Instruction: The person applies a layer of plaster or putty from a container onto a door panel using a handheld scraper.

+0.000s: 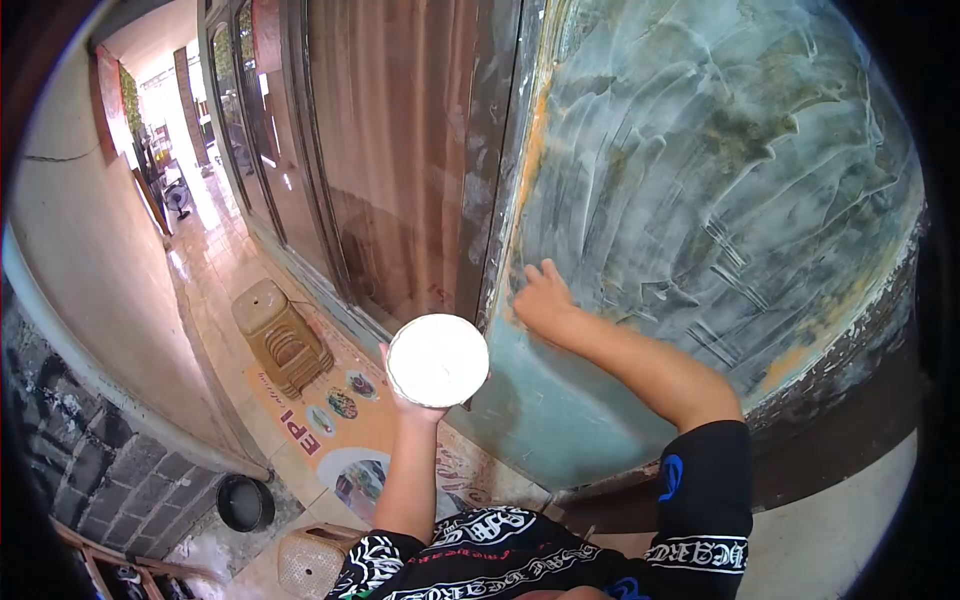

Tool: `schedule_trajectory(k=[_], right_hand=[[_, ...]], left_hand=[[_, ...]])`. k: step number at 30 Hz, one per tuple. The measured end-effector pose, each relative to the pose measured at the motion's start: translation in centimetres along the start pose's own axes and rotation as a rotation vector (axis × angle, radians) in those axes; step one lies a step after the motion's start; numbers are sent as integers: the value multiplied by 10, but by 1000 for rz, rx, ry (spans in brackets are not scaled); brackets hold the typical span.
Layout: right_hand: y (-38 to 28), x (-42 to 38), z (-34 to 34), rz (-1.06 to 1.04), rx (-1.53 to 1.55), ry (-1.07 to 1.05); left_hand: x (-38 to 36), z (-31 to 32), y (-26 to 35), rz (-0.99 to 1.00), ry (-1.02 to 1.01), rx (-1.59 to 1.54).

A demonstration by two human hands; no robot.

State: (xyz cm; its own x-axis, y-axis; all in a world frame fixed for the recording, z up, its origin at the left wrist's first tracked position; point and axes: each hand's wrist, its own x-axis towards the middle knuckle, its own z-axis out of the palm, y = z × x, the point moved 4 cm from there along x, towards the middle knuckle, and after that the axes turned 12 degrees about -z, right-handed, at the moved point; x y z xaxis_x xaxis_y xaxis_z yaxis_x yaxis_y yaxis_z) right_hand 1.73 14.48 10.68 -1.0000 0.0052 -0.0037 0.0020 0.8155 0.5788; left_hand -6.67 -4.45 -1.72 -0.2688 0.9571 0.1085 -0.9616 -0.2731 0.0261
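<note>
My left hand (414, 404) is wrapped round a round tub (438, 361) from below and behind. Its top is bright white, like white paste, and most of my fingers are hidden by it. Against the grey-green wall (690, 190), close to its orange-stained left edge, is my right hand (543, 300). Its fingers are bent and closed; whatever they may hold is hidden. Whitish streaks are smeared in curves over the upper wall, while the lower part is plain green (550, 400).
Left of the wall stands a dark-framed window (390, 150) with a brown curtain behind it. Stacked tan stools (280, 335) and a printed orange banner (320, 420) are on the tiled floor. A black bucket (245, 503) and another stool (315, 560) are nearer me.
</note>
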Motion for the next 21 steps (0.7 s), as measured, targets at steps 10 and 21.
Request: schedule_trajectory(k=[10,21], right_hand=[[156,-51,-247,600,-250,680],[39,2,-57,164,-273,291]], left_hand=[[-1,13,-6,-39,-165,82],[-1,15,-6,-53,-111,-3]])
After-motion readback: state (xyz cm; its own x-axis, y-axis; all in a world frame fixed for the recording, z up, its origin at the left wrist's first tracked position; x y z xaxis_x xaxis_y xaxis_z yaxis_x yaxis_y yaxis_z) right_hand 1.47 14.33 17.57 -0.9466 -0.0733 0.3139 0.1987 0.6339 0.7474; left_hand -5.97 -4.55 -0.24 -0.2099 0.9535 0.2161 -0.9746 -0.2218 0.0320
